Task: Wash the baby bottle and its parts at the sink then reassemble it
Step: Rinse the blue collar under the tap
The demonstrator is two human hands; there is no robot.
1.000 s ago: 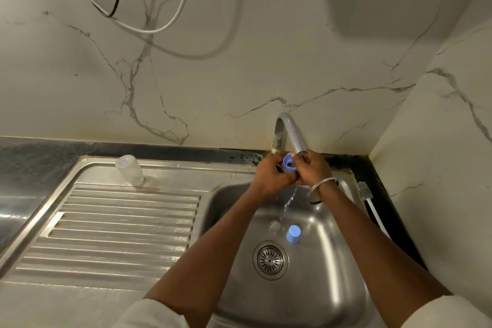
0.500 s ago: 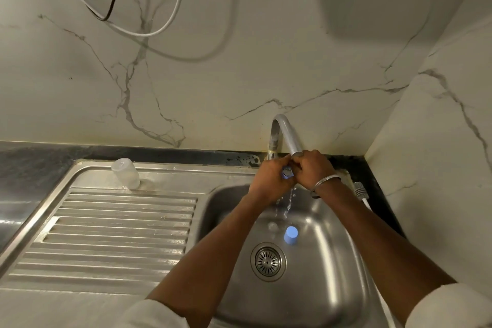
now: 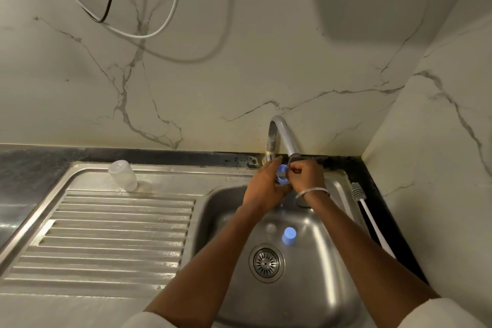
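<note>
A: How far along is the wash, would you say?

B: About midway, I'd judge. The clear plastic bottle body [image 3: 123,176] stands mouth-down on the ribbed steel drainboard [image 3: 119,234], which suggests it's rinsed and draining. The small blue plastic cap [image 3: 288,235] sits in the steel sink basin [image 3: 319,287], near the round drain strainer [image 3: 266,262], apparently waiting its turn. A pale blob beside the cap may be the teat, but it's too faint to tell.

A: And the piece in hand?

B: The blue plastic screw ring [image 3: 281,174], held just under the mouth of the curved chrome tap [image 3: 282,136]. I can't tell whether water is running.

A: How do the hands sit?

B: Both arms reach forward over the basin and meet at the spout. The left hand [image 3: 263,189] curls its fingers round the ring from the left. The right hand [image 3: 306,176], with a silver bangle [image 3: 311,192] at the wrist, pinches the opposite edge with bent fingers.

A: What's left?

B: The ring, the cap and probably the teat, then screwing everything together, which hasn't begun. The white-handled bottle brush [image 3: 356,190] lies on the dark counter right of the basin, in neither hand.
</note>
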